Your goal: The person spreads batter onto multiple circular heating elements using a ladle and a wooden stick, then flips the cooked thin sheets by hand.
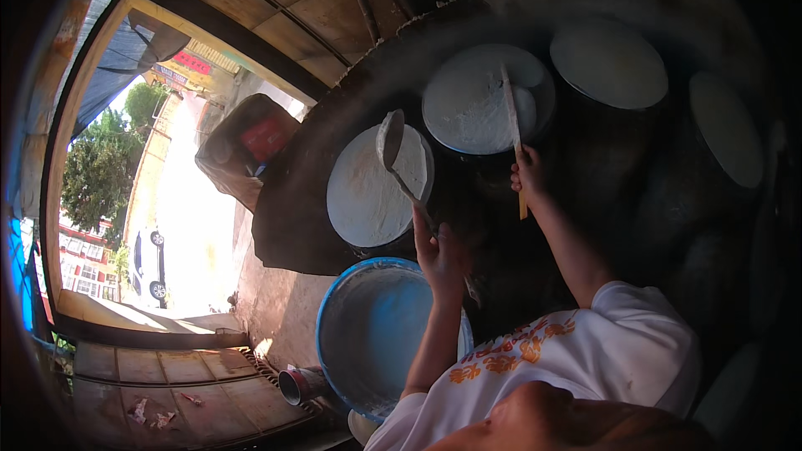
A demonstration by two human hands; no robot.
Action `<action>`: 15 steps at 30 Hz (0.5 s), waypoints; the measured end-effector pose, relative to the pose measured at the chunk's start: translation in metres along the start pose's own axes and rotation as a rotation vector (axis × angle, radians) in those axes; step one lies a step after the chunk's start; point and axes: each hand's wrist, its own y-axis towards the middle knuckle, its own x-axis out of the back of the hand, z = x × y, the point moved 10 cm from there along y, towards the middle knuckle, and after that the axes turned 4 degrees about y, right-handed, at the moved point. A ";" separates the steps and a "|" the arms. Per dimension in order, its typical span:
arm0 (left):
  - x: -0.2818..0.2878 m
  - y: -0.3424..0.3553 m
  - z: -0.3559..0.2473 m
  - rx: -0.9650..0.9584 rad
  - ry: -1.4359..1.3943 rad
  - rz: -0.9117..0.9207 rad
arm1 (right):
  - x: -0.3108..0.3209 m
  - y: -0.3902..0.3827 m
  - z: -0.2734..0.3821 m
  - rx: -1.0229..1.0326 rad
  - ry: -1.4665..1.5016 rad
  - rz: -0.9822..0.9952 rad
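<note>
In my left hand (444, 255) is the long handle of a ladle, its fingers wrapped round it. The ladle's bowl (389, 142), coated whitish at the rim, hangs over a round pan (359, 200) with a pale, streaky surface. My right hand (526, 172) grips a long flat wooden stick (511, 108) near its lower end. That stick reaches across a second round pan (459, 104), whose pale surface is smeared left of the stick and smoother to its right. Whether its blade touches the surface I cannot tell.
Two more pale round pans, one at the back (608, 65) and one at the right (725, 129), sit along the dark counter. A blue-rimmed basin (330, 305) with whitish residue stands by my left forearm. Left are a dark covered bundle (242, 142), a can (302, 386) and a bright opening.
</note>
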 end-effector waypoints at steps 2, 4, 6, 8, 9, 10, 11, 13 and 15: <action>-0.002 0.005 -0.006 0.000 0.070 0.010 | 0.000 -0.029 -0.006 0.055 -0.195 0.041; -0.015 0.014 -0.040 -0.211 -0.009 -0.012 | -0.015 -0.027 0.037 0.160 -0.520 0.252; -0.008 0.004 -0.018 -0.125 0.060 0.019 | 0.037 -0.054 0.010 -0.016 -0.386 0.152; -0.010 0.005 0.003 -0.073 0.076 0.024 | 0.071 -0.048 0.028 -0.099 -0.250 0.129; -0.016 0.010 0.004 -0.074 0.089 0.040 | 0.083 -0.038 0.038 -0.070 -0.286 0.112; -0.021 0.013 0.004 -0.062 0.099 0.029 | 0.073 -0.041 0.060 0.000 -0.293 0.141; -0.029 0.016 0.001 -0.062 0.103 0.043 | 0.062 -0.044 0.082 0.068 -0.302 0.170; -0.059 0.022 -0.001 -0.062 0.089 0.085 | 0.066 -0.016 0.105 -0.107 -0.219 0.101; -0.081 0.026 0.005 -0.056 0.082 0.092 | 0.067 0.009 0.128 -0.020 -0.435 0.072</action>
